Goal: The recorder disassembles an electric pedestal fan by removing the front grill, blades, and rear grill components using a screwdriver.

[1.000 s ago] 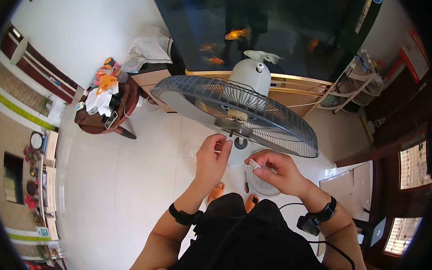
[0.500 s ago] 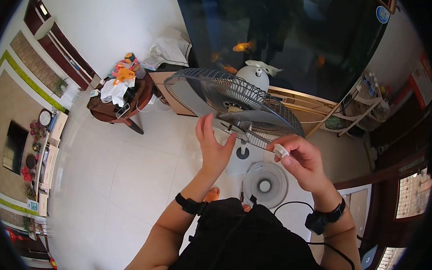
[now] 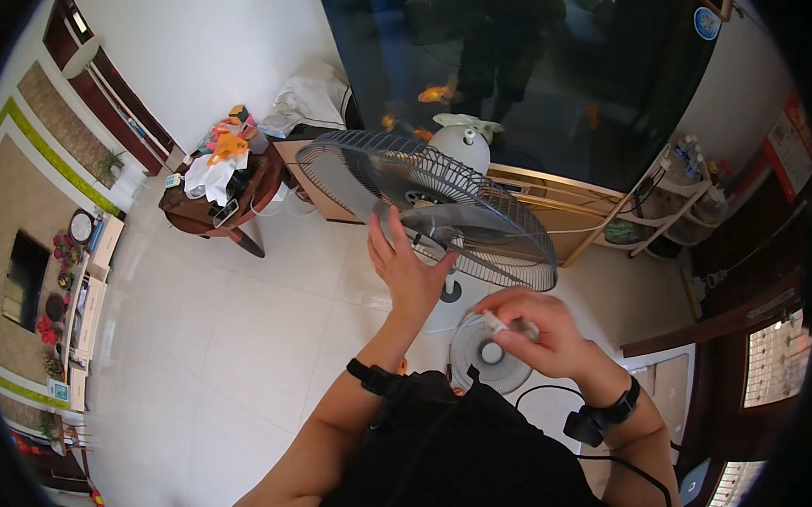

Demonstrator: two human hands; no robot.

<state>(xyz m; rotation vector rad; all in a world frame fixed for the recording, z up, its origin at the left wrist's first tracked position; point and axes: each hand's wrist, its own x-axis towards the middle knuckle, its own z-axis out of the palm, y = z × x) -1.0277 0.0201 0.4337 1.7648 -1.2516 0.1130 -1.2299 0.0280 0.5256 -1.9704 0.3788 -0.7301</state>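
Note:
A standing fan without its front grille faces me, its grey blades (image 3: 467, 227) bare inside the dark wire rear guard (image 3: 536, 251). My left hand (image 3: 407, 270) is at the fan's near side, fingers spread and thumb apart; the fingertips overlap a blade, and I cannot tell whether they touch it. My right hand (image 3: 549, 333) is closed, pinching a small white plastic piece (image 3: 496, 323) between thumb and fingers, to the right of the fan and apart from it. Below that hand, the round front grille (image 3: 493, 353) lies on the floor, partly hidden by it.
Behind the fan stands a large dark fish tank (image 3: 543, 86) with orange fish. A wooden stool (image 3: 208, 220) loaded with cloths and small items is at left. To the right is a white rack (image 3: 670, 208). A black cable (image 3: 546, 387) runs by my right side.
My right hand has moved left and down with the white piece, away from the guard's edge. My left hand has shifted slightly right and down, its fingers still spread.

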